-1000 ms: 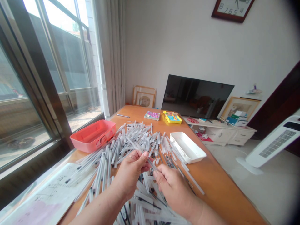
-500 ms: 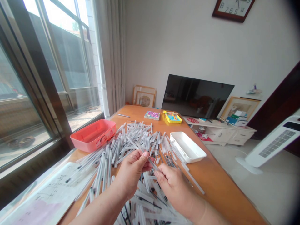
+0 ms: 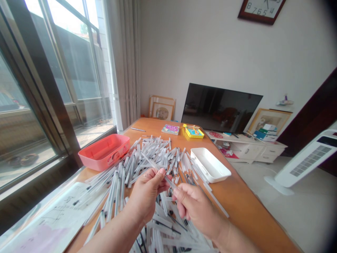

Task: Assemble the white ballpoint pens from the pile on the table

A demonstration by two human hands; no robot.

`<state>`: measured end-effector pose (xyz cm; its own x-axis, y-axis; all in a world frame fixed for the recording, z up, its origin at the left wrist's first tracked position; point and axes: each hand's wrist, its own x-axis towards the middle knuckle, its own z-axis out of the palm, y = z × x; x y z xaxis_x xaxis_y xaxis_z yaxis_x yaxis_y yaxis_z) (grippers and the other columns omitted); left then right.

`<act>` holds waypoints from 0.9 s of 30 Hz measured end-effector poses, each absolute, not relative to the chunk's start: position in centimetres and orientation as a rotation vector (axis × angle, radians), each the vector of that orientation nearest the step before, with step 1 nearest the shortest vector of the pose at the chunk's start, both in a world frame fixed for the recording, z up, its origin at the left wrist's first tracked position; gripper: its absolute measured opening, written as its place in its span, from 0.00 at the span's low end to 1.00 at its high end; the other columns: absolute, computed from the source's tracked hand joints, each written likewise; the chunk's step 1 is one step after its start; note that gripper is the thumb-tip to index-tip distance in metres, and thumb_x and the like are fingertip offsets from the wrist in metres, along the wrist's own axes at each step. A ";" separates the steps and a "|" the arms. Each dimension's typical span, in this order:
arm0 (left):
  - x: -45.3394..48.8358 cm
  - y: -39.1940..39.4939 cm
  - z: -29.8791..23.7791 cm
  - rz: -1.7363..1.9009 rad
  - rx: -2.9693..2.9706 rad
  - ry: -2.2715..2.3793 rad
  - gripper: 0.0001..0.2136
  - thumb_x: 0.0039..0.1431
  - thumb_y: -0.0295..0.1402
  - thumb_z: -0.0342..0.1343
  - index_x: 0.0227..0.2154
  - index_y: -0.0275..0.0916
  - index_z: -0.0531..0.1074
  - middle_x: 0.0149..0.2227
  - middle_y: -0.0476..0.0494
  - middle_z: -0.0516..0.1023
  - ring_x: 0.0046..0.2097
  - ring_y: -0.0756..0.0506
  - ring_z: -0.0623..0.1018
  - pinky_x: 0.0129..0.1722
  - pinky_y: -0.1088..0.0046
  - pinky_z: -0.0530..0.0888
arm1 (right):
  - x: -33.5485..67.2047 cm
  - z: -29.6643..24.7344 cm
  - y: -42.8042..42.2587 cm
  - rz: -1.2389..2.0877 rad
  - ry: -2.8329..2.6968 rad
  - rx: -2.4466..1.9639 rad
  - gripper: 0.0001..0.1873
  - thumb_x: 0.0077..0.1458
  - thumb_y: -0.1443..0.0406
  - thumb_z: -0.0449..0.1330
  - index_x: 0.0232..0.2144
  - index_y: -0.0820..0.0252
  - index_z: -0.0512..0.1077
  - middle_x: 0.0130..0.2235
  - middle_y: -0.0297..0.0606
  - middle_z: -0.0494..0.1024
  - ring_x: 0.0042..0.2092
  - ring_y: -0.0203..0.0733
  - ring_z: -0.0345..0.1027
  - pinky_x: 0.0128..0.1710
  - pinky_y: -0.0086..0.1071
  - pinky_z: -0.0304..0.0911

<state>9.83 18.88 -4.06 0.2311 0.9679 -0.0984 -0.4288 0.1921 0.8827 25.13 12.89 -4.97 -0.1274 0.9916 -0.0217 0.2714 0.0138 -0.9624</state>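
Between my two hands is a translucent white pen [image 3: 170,182], slanting from upper left to lower right. My left hand [image 3: 150,189] is closed on its middle, thumb on top. The fingers of my right hand [image 3: 193,203] pinch its near end, which they partly hide. Under and around both hands lies a large heap of similar pens and pen parts [image 3: 155,151], whitish with black bits. Some loose parts [image 3: 164,232] lie below my wrists.
On the wooden table [image 3: 237,200] are a red plastic basket [image 3: 97,161] at left and a white tray [image 3: 210,165] at right. A printed sheet [image 3: 52,218] lies front left. Farther back are a silver pen [image 3: 138,129], a small book [image 3: 170,129] and a yellow box [image 3: 194,131].
My right hand's grip has shifted slightly on the pen's end, and more of its lower fingers show. My left hand stays nearly in place.
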 end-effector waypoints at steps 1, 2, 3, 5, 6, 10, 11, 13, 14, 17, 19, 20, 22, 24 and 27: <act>9.5 19.2 -3.9 1.144 0.845 0.771 0.14 0.55 0.42 0.64 0.30 0.35 0.71 0.31 0.44 0.79 0.30 0.52 0.74 0.34 0.75 0.73 | 25.2 -5.0 12.9 1.357 -1.359 -1.262 0.20 0.67 0.51 0.47 0.30 0.57 0.66 0.18 0.28 0.64 0.20 0.32 0.50 0.22 0.28 0.45; 9.1 19.6 -3.7 1.157 0.837 0.756 0.13 0.55 0.41 0.64 0.30 0.35 0.72 0.32 0.43 0.79 0.30 0.52 0.75 0.35 0.75 0.74 | 25.3 -5.0 12.9 1.475 -1.236 -1.196 0.20 0.66 0.51 0.47 0.31 0.57 0.66 0.17 0.26 0.62 0.18 0.31 0.46 0.20 0.28 0.43; 8.5 20.1 -3.6 1.204 0.816 0.751 0.13 0.55 0.40 0.64 0.32 0.35 0.72 0.33 0.43 0.79 0.30 0.52 0.75 0.35 0.75 0.74 | 25.4 -5.0 12.9 1.525 -1.159 -1.160 0.20 0.66 0.50 0.48 0.31 0.57 0.66 0.17 0.25 0.61 0.18 0.31 0.44 0.20 0.27 0.41; 7.6 21.2 -3.4 1.320 0.771 0.780 0.12 0.53 0.37 0.66 0.32 0.35 0.71 0.33 0.44 0.79 0.29 0.53 0.75 0.34 0.77 0.74 | 25.5 -4.9 12.9 1.459 -1.168 -1.177 0.20 0.65 0.51 0.50 0.29 0.58 0.66 0.17 0.26 0.61 0.20 0.31 0.46 0.21 0.27 0.42; 7.2 21.6 -3.3 1.362 0.759 0.776 0.12 0.53 0.37 0.66 0.32 0.35 0.71 0.32 0.44 0.79 0.29 0.53 0.76 0.34 0.77 0.74 | 25.6 -4.8 12.9 1.362 -1.233 -1.225 0.20 0.65 0.51 0.51 0.27 0.59 0.66 0.18 0.27 0.62 0.21 0.31 0.49 0.22 0.27 0.44; 7.0 21.7 -3.6 1.306 0.782 0.756 0.12 0.55 0.38 0.64 0.33 0.35 0.71 0.33 0.44 0.79 0.30 0.53 0.75 0.34 0.77 0.74 | 25.9 -5.0 13.3 0.916 -1.541 -1.447 0.20 0.63 0.52 0.55 0.24 0.58 0.64 0.23 0.28 0.64 0.27 0.33 0.56 0.27 0.27 0.51; 7.1 21.5 -3.7 1.288 0.788 0.759 0.12 0.56 0.38 0.64 0.33 0.35 0.70 0.34 0.44 0.79 0.30 0.53 0.75 0.34 0.77 0.74 | 26.0 -5.3 13.4 0.845 -1.589 -1.481 0.20 0.63 0.53 0.56 0.25 0.58 0.64 0.23 0.28 0.64 0.27 0.33 0.55 0.27 0.28 0.51; 7.3 21.2 -3.9 1.270 0.802 0.773 0.12 0.56 0.39 0.64 0.34 0.35 0.70 0.35 0.42 0.79 0.31 0.52 0.75 0.35 0.76 0.73 | 26.2 -6.1 13.6 0.752 -1.661 -1.529 0.17 0.62 0.54 0.57 0.26 0.58 0.67 0.23 0.28 0.64 0.26 0.34 0.55 0.27 0.28 0.50; 7.4 21.2 -3.9 1.267 0.811 0.782 0.13 0.56 0.39 0.63 0.34 0.35 0.70 0.35 0.42 0.79 0.31 0.52 0.75 0.35 0.76 0.73 | 26.3 -6.4 13.7 0.723 -1.689 -1.551 0.15 0.62 0.54 0.57 0.28 0.57 0.70 0.23 0.28 0.64 0.26 0.35 0.56 0.27 0.29 0.50; 7.3 21.3 -3.9 1.252 0.894 0.826 0.14 0.57 0.42 0.62 0.35 0.36 0.71 0.35 0.43 0.78 0.33 0.51 0.75 0.37 0.74 0.72 | 26.4 -6.8 13.7 0.697 -1.731 -1.590 0.14 0.62 0.53 0.57 0.35 0.55 0.74 0.22 0.29 0.66 0.26 0.36 0.58 0.26 0.30 0.50; 7.3 21.4 -4.1 1.226 1.047 0.872 0.14 0.59 0.43 0.59 0.37 0.36 0.72 0.34 0.44 0.78 0.34 0.49 0.75 0.38 0.72 0.72 | 26.5 -6.4 13.7 0.683 -1.715 -1.566 0.15 0.63 0.53 0.55 0.34 0.55 0.74 0.23 0.29 0.67 0.27 0.37 0.59 0.27 0.30 0.51; 7.4 21.4 -4.2 1.212 1.160 0.896 0.14 0.60 0.44 0.58 0.39 0.37 0.73 0.34 0.45 0.77 0.35 0.48 0.75 0.38 0.72 0.71 | 26.6 -6.1 13.6 0.675 -1.693 -1.541 0.16 0.64 0.53 0.54 0.33 0.56 0.73 0.24 0.30 0.68 0.27 0.37 0.59 0.28 0.30 0.53; 7.5 21.3 -4.5 1.209 1.450 0.941 0.14 0.62 0.43 0.56 0.43 0.39 0.75 0.34 0.45 0.76 0.37 0.47 0.75 0.38 0.71 0.70 | 26.6 -5.4 13.6 0.687 -1.620 -1.475 0.17 0.65 0.53 0.52 0.31 0.57 0.71 0.26 0.31 0.69 0.29 0.37 0.61 0.30 0.30 0.55; 7.6 20.9 -4.8 1.200 1.794 0.982 0.12 0.63 0.41 0.54 0.43 0.41 0.77 0.34 0.45 0.75 0.38 0.46 0.74 0.39 0.70 0.69 | 26.7 -4.9 13.7 0.745 -1.514 -1.411 0.17 0.66 0.53 0.52 0.32 0.57 0.70 0.28 0.32 0.70 0.30 0.37 0.61 0.30 0.29 0.57; 7.8 20.3 -4.9 1.094 2.244 1.043 0.12 0.66 0.38 0.50 0.43 0.44 0.77 0.34 0.44 0.73 0.39 0.44 0.73 0.39 0.69 0.68 | 26.8 -4.6 13.8 0.841 -1.363 -1.335 0.19 0.67 0.50 0.49 0.37 0.57 0.70 0.29 0.32 0.71 0.29 0.37 0.61 0.30 0.29 0.60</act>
<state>7.83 20.28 -4.95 0.4050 0.7804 0.4764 0.4387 -0.6230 0.6477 26.80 13.79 -4.61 0.1195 0.9757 0.1839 0.2736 0.1457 -0.9508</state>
